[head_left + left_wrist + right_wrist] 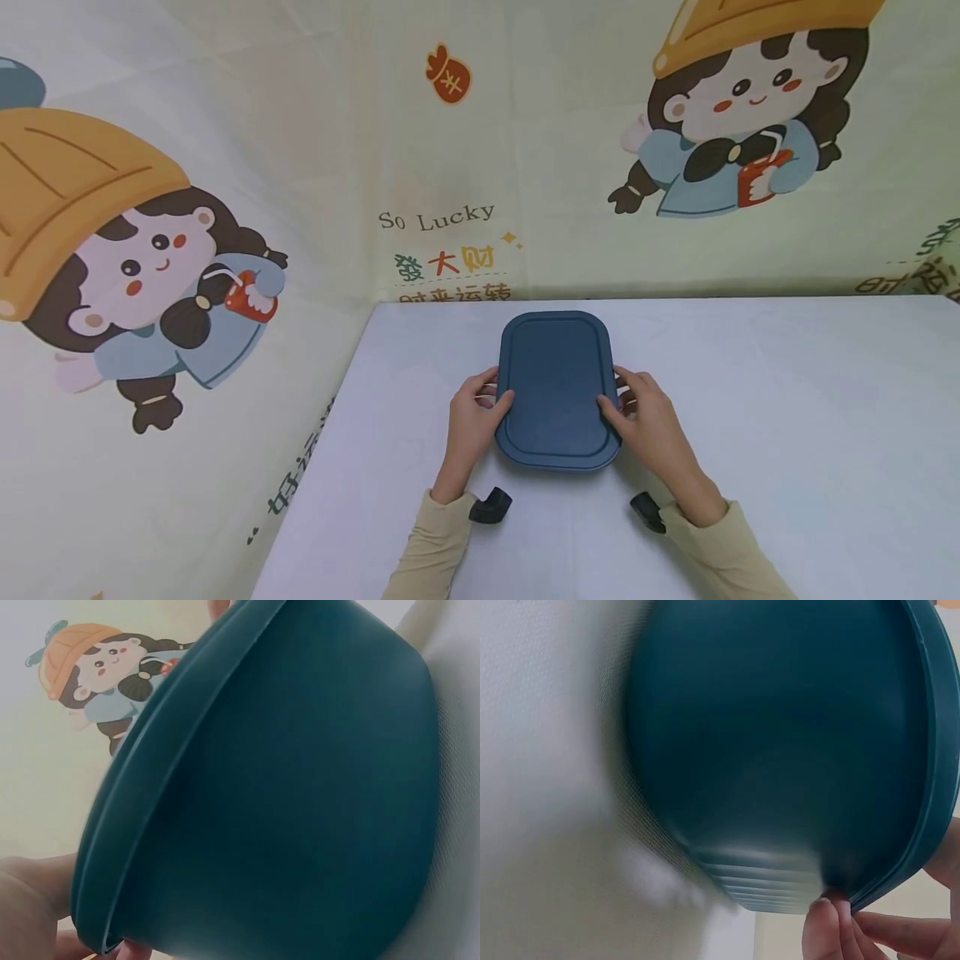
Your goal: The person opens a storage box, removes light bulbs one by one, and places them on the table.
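A dark blue rectangular container with its lid [557, 385] on stands on the white table [787, 400]. My left hand [474, 418] grips the lid's left edge, thumb on top. At the opposite edge my right hand [645, 417] holds the lid the same way. The left wrist view is filled by the container's side wall [300, 802] and lid rim, with my fingers [30, 889] at the lower left. In the right wrist view the container [780, 750] fills the frame and my fingertips [829, 922] pinch the lid's rim at the bottom.
Cloth walls printed with cartoon girls [135, 267] and the words "So Lucky" [437, 218] stand close behind and to the left of the table. Black wrist mounts [491, 505] show at both sleeves.
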Action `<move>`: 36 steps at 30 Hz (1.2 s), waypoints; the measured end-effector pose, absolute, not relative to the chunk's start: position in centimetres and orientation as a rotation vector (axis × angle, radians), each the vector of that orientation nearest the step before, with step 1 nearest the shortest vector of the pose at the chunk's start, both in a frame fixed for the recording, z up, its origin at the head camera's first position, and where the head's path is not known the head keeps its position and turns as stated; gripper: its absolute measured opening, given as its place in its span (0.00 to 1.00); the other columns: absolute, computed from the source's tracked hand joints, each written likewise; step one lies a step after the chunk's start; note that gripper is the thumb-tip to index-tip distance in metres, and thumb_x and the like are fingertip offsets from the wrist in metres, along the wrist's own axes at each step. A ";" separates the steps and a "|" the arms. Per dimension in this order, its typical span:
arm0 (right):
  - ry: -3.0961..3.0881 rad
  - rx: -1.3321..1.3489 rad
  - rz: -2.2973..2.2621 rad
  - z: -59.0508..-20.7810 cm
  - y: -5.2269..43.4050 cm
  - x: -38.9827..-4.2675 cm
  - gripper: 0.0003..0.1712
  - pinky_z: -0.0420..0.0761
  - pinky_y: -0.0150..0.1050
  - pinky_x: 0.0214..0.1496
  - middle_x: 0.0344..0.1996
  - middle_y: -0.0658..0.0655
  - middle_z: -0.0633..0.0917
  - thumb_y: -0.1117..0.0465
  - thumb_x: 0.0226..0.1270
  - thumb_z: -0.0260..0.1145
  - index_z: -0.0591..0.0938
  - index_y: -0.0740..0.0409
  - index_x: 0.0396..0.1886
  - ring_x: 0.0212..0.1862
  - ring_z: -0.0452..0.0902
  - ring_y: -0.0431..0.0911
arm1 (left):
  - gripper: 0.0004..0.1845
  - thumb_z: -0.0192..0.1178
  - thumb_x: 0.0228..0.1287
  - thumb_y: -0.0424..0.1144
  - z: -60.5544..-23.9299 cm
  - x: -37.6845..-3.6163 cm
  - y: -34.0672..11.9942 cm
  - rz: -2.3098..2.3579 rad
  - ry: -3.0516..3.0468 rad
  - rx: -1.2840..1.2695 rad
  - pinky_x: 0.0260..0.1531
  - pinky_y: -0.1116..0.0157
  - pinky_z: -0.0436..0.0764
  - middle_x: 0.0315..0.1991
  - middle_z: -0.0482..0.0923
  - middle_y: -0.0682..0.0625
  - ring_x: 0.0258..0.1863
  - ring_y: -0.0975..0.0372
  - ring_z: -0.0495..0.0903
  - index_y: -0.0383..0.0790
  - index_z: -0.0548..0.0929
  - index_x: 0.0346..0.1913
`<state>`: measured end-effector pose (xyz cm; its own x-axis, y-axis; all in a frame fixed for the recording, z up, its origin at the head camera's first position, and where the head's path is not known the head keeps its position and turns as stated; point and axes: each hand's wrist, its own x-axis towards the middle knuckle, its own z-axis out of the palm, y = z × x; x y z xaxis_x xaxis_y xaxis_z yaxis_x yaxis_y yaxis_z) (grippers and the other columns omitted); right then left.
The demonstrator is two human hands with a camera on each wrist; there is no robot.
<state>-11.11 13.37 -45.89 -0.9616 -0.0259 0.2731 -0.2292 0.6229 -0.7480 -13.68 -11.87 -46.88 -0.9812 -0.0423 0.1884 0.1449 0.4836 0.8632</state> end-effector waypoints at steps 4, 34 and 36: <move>-2.613 0.198 1.232 -45.7 13.4 -11.0 0.28 0.83 0.40 0.37 0.42 0.66 0.80 0.64 0.65 0.70 0.75 0.74 0.61 0.34 0.79 0.48 | 0.24 0.68 0.62 0.36 -46.9 -13.7 -11.9 -1.513 -2.535 -0.093 0.39 0.69 0.79 0.50 0.83 0.44 0.42 0.57 0.81 0.36 0.80 0.61; -2.671 0.168 1.181 -45.1 13.0 -10.9 0.26 0.76 0.34 0.29 0.43 0.68 0.79 0.66 0.65 0.66 0.74 0.74 0.61 0.34 0.77 0.48 | 0.22 0.68 0.63 0.36 -46.6 -13.2 -11.4 -1.421 -2.516 -0.077 0.36 0.69 0.77 0.49 0.85 0.47 0.38 0.59 0.80 0.37 0.82 0.60; -2.684 0.159 1.178 -45.1 13.0 -10.9 0.27 0.76 0.34 0.29 0.43 0.68 0.79 0.65 0.66 0.65 0.74 0.75 0.61 0.33 0.77 0.48 | 0.22 0.68 0.63 0.36 -46.5 -13.1 -11.4 -1.406 -2.516 -0.068 0.35 0.69 0.77 0.49 0.85 0.47 0.37 0.59 0.80 0.37 0.82 0.59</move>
